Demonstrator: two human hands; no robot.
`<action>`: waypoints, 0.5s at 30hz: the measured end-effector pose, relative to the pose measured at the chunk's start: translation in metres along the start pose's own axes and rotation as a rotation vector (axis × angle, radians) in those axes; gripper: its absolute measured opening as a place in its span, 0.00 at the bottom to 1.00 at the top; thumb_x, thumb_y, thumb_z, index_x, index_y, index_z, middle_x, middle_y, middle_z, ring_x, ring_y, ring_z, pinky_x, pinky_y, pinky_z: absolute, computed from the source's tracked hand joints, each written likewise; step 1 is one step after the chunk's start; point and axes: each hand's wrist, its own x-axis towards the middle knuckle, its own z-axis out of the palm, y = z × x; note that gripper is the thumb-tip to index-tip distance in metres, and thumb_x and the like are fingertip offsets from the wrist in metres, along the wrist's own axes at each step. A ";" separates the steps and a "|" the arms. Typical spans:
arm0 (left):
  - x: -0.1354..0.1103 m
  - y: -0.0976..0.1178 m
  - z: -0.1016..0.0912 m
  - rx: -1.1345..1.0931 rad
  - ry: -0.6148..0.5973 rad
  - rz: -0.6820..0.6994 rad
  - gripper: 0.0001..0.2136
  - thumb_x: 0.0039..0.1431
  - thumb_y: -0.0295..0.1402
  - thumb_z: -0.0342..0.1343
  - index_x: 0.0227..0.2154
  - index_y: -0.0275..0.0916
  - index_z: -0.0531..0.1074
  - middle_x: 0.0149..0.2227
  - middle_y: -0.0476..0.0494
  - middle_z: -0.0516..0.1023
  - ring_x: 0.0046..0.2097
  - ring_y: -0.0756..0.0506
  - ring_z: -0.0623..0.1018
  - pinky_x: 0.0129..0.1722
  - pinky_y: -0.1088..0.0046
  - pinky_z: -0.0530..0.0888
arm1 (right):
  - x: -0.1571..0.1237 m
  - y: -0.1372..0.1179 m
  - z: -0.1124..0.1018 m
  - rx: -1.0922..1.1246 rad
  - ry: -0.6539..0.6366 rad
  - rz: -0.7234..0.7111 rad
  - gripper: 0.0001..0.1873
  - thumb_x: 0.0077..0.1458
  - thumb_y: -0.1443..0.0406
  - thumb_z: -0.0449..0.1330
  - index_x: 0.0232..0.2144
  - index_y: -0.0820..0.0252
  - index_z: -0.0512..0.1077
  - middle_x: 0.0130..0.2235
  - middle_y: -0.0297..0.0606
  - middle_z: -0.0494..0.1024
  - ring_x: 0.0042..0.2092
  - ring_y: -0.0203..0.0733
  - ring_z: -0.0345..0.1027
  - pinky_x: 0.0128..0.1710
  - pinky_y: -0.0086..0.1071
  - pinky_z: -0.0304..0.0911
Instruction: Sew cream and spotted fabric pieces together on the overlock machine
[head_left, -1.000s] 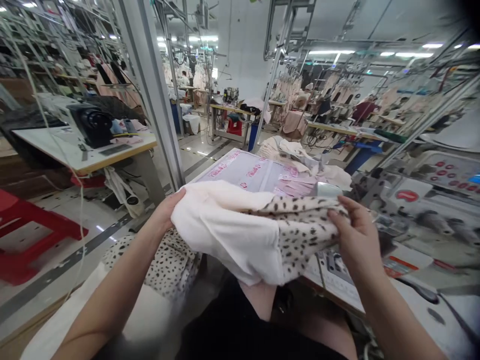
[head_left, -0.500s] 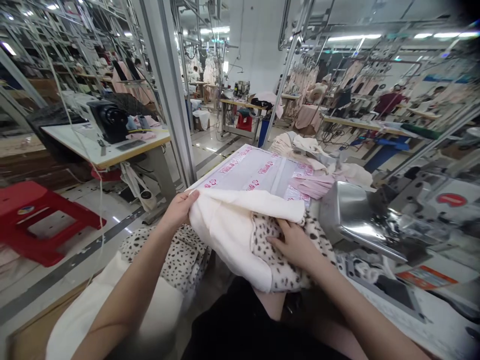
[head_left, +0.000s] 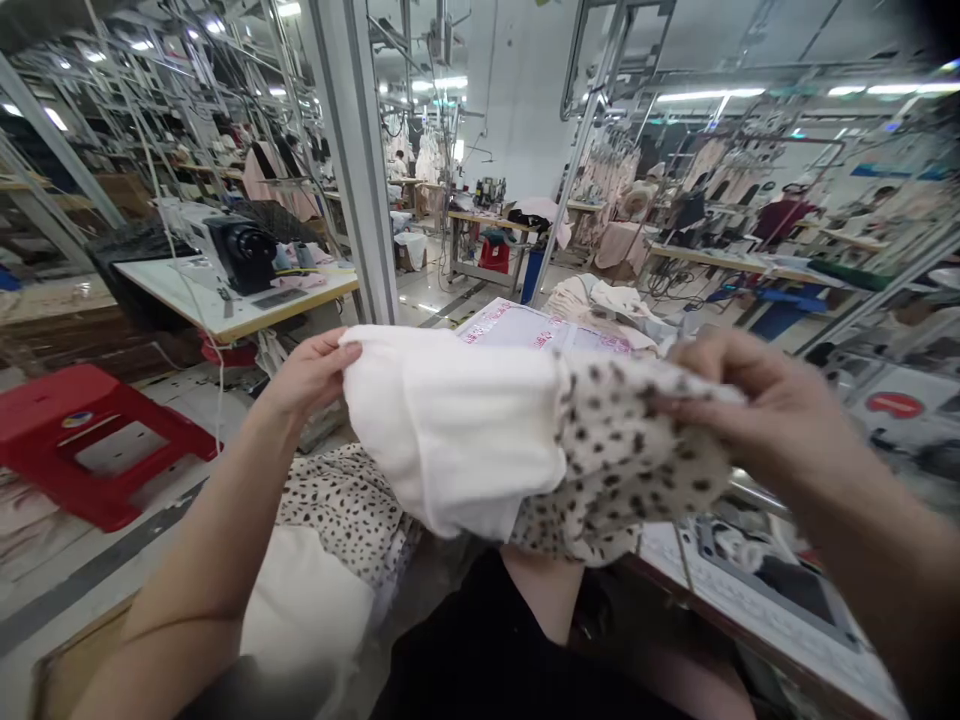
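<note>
I hold a garment piece stretched out in front of me; its left part is plain cream fabric and its right part is cream with black spots. My left hand pinches the cream edge at the left. My right hand, blurred by motion, grips the spotted edge at the right. The piece hangs above my lap and hides part of the sewing table behind it.
A pile of spotted and cream pieces lies by my left knee. A flat plastic-wrapped pack and heaped cream fabric lie beyond. A red stool and a sewing machine on its table stand left, beside a metal post.
My right hand moved from the middle of the spotted fabric out to the right edge and lifted. The piece is now raised and spread wide between both hands.
</note>
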 end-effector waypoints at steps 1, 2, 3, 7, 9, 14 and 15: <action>0.004 0.007 -0.001 0.062 0.008 0.026 0.19 0.36 0.40 0.65 0.33 0.35 0.73 0.26 0.45 0.73 0.27 0.48 0.71 0.26 0.76 0.68 | 0.008 -0.009 -0.007 -0.048 0.016 0.026 0.14 0.35 0.62 0.67 0.23 0.59 0.66 0.22 0.27 0.68 0.23 0.30 0.60 0.21 0.25 0.53; 0.008 0.016 -0.001 0.147 0.020 0.058 0.19 0.37 0.41 0.65 0.30 0.34 0.72 0.25 0.46 0.72 0.25 0.50 0.69 0.24 0.78 0.66 | 0.016 -0.017 -0.013 -0.182 0.004 0.087 0.16 0.33 0.61 0.68 0.27 0.60 0.69 0.23 0.28 0.69 0.23 0.30 0.61 0.21 0.27 0.54; 0.012 0.025 0.000 0.252 0.035 0.098 0.18 0.38 0.42 0.64 0.28 0.34 0.72 0.24 0.47 0.70 0.24 0.52 0.67 0.22 0.80 0.63 | 0.024 -0.023 -0.017 -0.352 -0.006 0.164 0.19 0.32 0.60 0.67 0.31 0.60 0.71 0.24 0.30 0.71 0.24 0.32 0.62 0.22 0.28 0.54; 0.016 0.066 0.012 0.718 0.136 0.319 0.17 0.44 0.44 0.60 0.22 0.32 0.68 0.21 0.51 0.63 0.22 0.55 0.61 0.20 0.81 0.55 | 0.052 -0.039 -0.035 -0.883 0.225 0.021 0.26 0.40 0.54 0.59 0.41 0.62 0.71 0.38 0.33 0.76 0.37 0.36 0.67 0.29 0.35 0.53; 0.013 0.085 0.018 0.878 0.222 0.443 0.17 0.46 0.43 0.58 0.18 0.32 0.65 0.19 0.53 0.58 0.22 0.56 0.57 0.20 0.81 0.52 | 0.060 -0.045 -0.043 -1.002 0.246 -0.164 0.24 0.41 0.54 0.56 0.37 0.65 0.72 0.42 0.31 0.75 0.44 0.38 0.65 0.32 0.36 0.51; 0.002 0.110 0.017 1.001 0.277 0.496 0.19 0.53 0.44 0.53 0.21 0.29 0.64 0.21 0.54 0.53 0.25 0.58 0.55 0.25 0.83 0.51 | 0.063 -0.069 -0.038 -1.098 0.214 -0.154 0.27 0.40 0.51 0.48 0.26 0.72 0.71 0.43 0.32 0.74 0.46 0.41 0.65 0.29 0.39 0.48; 0.000 0.112 0.014 0.964 0.266 0.477 0.19 0.55 0.44 0.50 0.25 0.28 0.65 0.22 0.54 0.55 0.26 0.59 0.56 0.27 0.83 0.52 | 0.062 -0.076 -0.033 -1.064 0.267 -0.149 0.28 0.41 0.51 0.46 0.25 0.74 0.70 0.45 0.34 0.73 0.45 0.42 0.65 0.28 0.40 0.48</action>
